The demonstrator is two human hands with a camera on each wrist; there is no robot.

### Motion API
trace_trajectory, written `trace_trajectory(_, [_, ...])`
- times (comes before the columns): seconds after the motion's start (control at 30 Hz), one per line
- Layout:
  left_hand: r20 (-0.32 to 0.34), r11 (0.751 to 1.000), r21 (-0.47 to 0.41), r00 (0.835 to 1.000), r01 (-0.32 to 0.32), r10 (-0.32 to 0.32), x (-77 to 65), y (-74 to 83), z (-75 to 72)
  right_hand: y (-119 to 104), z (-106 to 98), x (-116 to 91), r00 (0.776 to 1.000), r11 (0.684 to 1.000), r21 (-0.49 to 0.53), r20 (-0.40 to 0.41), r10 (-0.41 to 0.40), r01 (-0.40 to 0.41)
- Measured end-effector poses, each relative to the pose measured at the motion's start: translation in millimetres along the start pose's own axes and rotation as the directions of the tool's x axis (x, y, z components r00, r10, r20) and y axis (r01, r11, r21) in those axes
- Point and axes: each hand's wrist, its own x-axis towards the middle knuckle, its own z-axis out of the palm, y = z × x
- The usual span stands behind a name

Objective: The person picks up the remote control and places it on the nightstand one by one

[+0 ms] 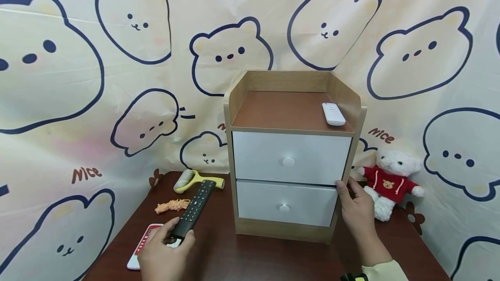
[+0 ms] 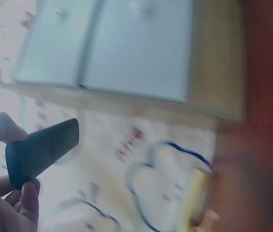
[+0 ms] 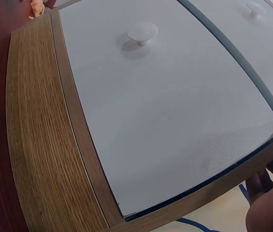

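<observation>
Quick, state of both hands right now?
Left hand: closed, holding the black remote.
Right hand: closed, gripping the drawer cabinet at its right side.

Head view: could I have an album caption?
Left hand gripping a dark remote, right hand holding the edge of a cabinet.

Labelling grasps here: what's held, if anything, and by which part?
Left hand holds the black remote control by its near end. Right hand grips the two-drawer cabinet by its right front edge.
</observation>
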Motion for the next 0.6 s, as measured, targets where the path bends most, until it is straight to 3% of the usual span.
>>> trace_trajectory(0.13, [-0.001,0.984,-0.179,1.0,-0.023,0.023,-10.8,33.7,-24.1,-0.5,0.4,0.2,1.0,1.0,-0.005,0.0,0.003,-0.003])
trace_trajectory(0.3, [0.023,0.91,-0.4,0.992,-0.107,0.127,-22.3,70.0,-46.3,-1.7,0.3,0.1,1.0,1.0,-0.004,0.005,-0.002,0.002])
trace_trajectory(0.37, [0.043,0.888,-0.439,0.984,-0.135,0.171,-25.3,85.4,-49.9,-0.8,-0.3,-0.2,1.0,1.0,-0.003,0.004,-0.008,0.008])
trace_trajectory(0.6, [0.089,0.867,-0.441,0.95,-0.232,0.3,-18.7,144.1,-41.2,0.5,-0.3,-0.7,1.0,1.0,-0.021,-0.002,-0.009,0.009])
